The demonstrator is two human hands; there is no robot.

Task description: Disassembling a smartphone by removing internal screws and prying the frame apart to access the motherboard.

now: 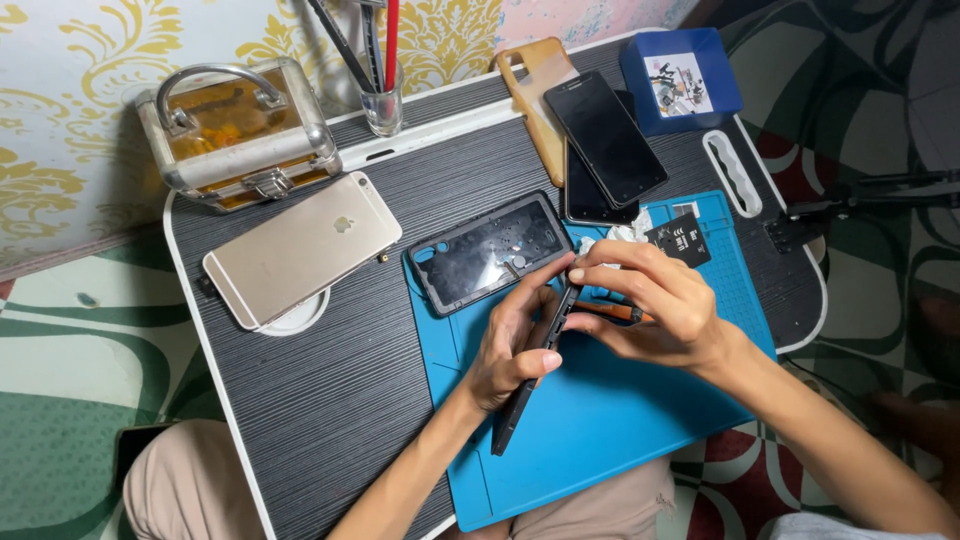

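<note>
My left hand [515,345] grips a dark slim phone body [530,375] held on edge, almost end-on to me, above the blue work mat [600,420]. My right hand [650,300] pinches at the top end of that phone body with thumb and forefinger, and an orange-handled tool [605,311] lies under its fingers. Just behind the hands a black phone frame [485,250] lies flat on the mat's far left corner. A crumpled white tissue [625,233] and a small black battery [680,238] sit beside my right hand.
A gold phone [300,245] lies face down on the left of the grey lap table [330,380]. Behind it stand a metal case [235,130] and a glass of tools [382,100]. Two dark phones [605,140], a tan cover [530,75] and a blue box [680,75] fill the far right.
</note>
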